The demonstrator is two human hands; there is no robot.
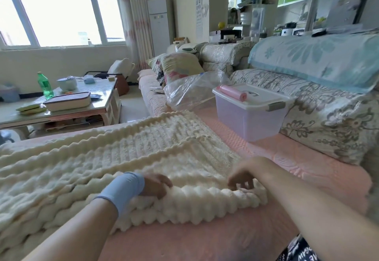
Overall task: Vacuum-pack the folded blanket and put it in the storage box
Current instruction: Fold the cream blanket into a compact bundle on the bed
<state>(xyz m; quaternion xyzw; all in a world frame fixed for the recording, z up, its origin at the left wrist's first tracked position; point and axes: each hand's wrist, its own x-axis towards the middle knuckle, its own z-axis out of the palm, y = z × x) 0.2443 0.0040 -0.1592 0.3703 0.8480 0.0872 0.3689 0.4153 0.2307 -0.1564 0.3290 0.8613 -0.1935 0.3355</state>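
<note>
A cream ribbed fleece blanket (127, 154) lies partly folded in long layers across the pink sofa seat (287, 158). My left hand (156, 186), with a blue wristband, grips the near folded edge. My right hand (244, 175) pinches the same edge further right, fingers curled down into the fleece. Behind the blanket lies a crumpled clear vacuum bag (190, 90). To its right stands the translucent storage box (248, 117) with a white lid shut, and a pink roll (233, 92) lies on the lid.
Floral sofa back cushions (320, 117) and a light blue cover (320, 59) rise on the right. A glass coffee table (61, 107) at left carries a green bottle (45, 85), a book and a bowl. Pillows are piled at the sofa's far end.
</note>
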